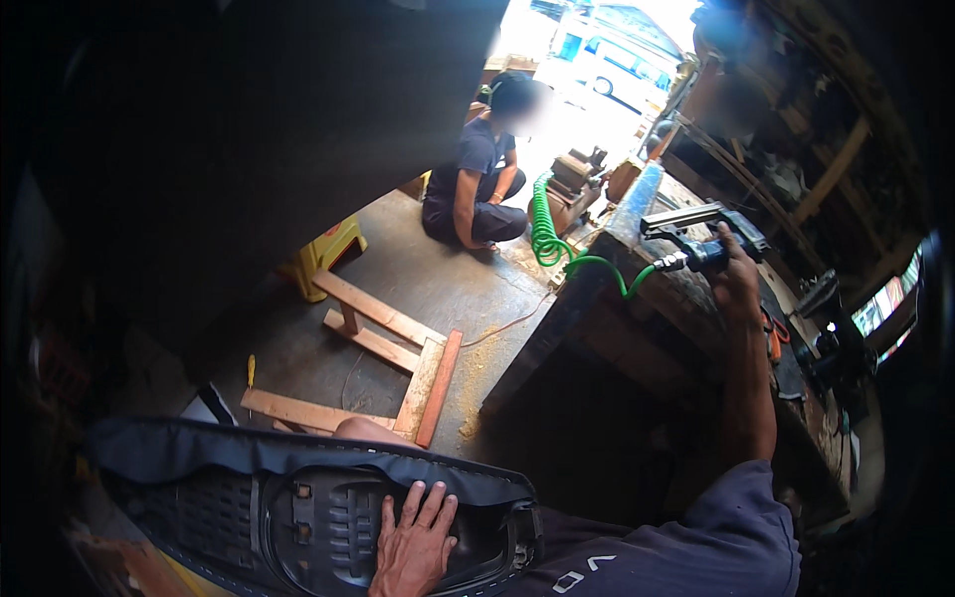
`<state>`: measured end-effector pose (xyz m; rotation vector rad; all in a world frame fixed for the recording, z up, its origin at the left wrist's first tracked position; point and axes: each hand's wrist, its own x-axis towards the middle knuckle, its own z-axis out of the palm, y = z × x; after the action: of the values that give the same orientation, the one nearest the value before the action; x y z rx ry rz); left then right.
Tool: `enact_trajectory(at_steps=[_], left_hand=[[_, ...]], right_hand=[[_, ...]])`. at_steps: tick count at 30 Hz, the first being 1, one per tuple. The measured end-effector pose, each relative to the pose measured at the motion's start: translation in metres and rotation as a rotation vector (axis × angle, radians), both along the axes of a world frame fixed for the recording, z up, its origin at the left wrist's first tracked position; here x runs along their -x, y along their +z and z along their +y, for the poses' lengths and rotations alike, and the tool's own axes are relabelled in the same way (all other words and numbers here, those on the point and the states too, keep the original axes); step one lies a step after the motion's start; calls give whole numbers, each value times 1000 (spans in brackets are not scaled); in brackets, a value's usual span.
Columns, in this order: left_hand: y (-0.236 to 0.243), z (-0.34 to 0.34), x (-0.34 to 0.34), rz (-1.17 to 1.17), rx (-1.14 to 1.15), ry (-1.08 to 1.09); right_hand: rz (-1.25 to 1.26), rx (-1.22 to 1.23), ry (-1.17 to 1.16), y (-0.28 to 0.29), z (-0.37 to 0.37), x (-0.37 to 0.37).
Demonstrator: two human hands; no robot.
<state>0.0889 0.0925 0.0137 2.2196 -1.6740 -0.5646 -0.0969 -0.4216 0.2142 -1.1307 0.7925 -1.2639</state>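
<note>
My left hand [416,537] lies with fingers spread on the underside of an upturned long black seat [214,493], which rests across my lap at the bottom of the view. Its ribbed plastic base shows, with dark cover material folded over the rim. My right hand [734,264] grips a pneumatic staple gun [701,217], raised at the right beside the workbench and away from the seat. A coiled green air hose [545,234] runs from the gun's fitting back toward machinery on the bench side.
A person [463,179] in dark clothes sits on the floor near the bright doorway. Wooden frame pieces [383,318], a yellow stool [333,249] and a yellow-handled screwdriver [252,373] are ahead. A cluttered workbench [607,298] stands at right; a dark panel fills the upper left.
</note>
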Motion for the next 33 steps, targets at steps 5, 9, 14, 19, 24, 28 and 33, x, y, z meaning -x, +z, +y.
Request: enact_trajectory(at_steps=[5,9,14,19,24,28,33], left_hand=[[-2,1,10,12,97,46],[2,4,10,29,112,21],[6,3,7,60,82,10],[9,-8,8,-118,48,23],[15,-34,29,-103,164,6],[11,-62,47,-37,285,-84],[-2,-79,51,7,187,-80]], right_hand=[[965,-72,-61,2,2,36],[1495,133,-137,19,19,44],[1567,445,-577,34,48,86],[1889,479,-401,19,43,106],[1920,438,-240,31,18,101],[2051,418,-195,38,-1,120],[1799,437,-205,29,-33,171]])
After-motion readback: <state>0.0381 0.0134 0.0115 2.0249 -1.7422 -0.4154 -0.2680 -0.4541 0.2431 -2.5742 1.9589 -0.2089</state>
